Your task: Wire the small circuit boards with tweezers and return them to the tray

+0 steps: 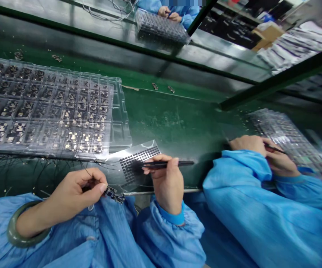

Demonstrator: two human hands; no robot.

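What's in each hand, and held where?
The left hand pinches a small circuit board by one end; the right hand grips tweezers around mid-length.

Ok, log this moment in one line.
left hand: circuit board | right hand: black tweezers over metal stencil | beside: clear tray of boards

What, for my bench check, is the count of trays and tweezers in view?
Trays: 3 (large tray, far tray, co-worker's tray)
Tweezers: 2 (tweezers in the right hand, co-worker's tweezers)
Total: 5
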